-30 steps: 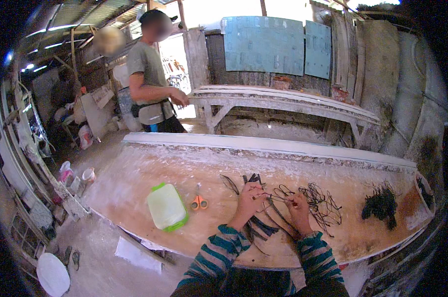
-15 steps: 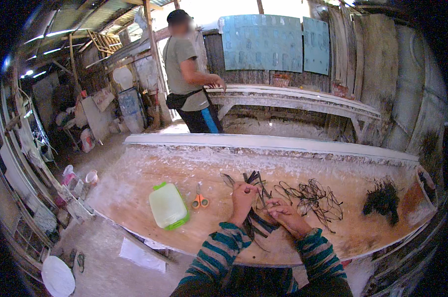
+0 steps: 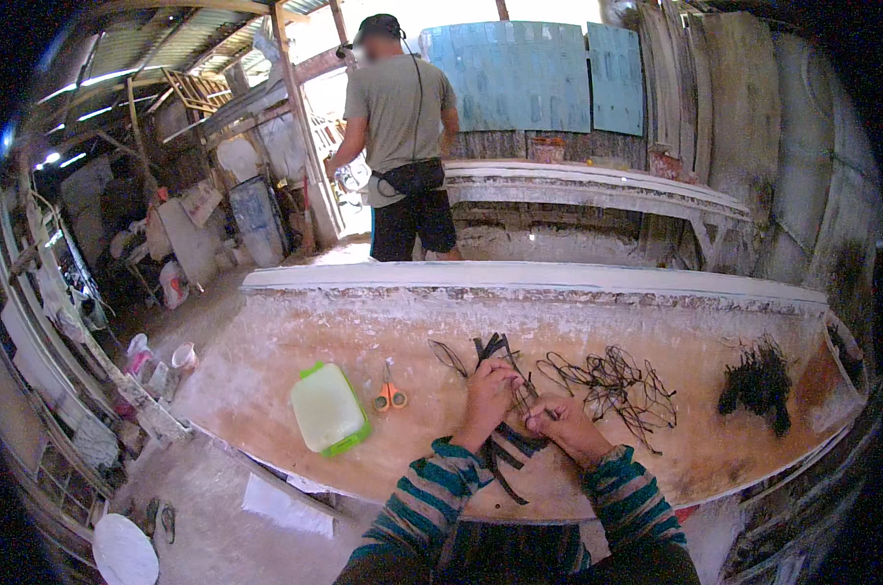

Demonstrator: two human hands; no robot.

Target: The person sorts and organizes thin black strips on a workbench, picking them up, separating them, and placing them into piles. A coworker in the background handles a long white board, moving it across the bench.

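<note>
My left hand (image 3: 489, 398) and my right hand (image 3: 568, 429) are close together over the table, fingers closed in pinches. A thin black strand (image 3: 527, 394) runs between their fingertips; its exact ends are hidden. Flat black strips (image 3: 508, 450) lie beneath and around both hands, some fanning out beyond the left one. To the right of my right hand spreads a loose tangle of thin black cord (image 3: 612, 390). Orange-handled scissors (image 3: 390, 396) lie left of my hands, beside a translucent box with green clips (image 3: 330, 409).
A dark fibrous bundle (image 3: 756, 386) lies at the table's right end, near a hollow tube-like piece (image 3: 831, 375). A pale raised ledge (image 3: 519, 276) bounds the far side of the wooden table (image 3: 256, 375). Beyond it, a person (image 3: 397, 127) stands by a long white bench (image 3: 597, 180).
My right hand has turned slightly and its fingers have curled in more. Across the table, the person has turned to face away, leaving the bench with their hands.
</note>
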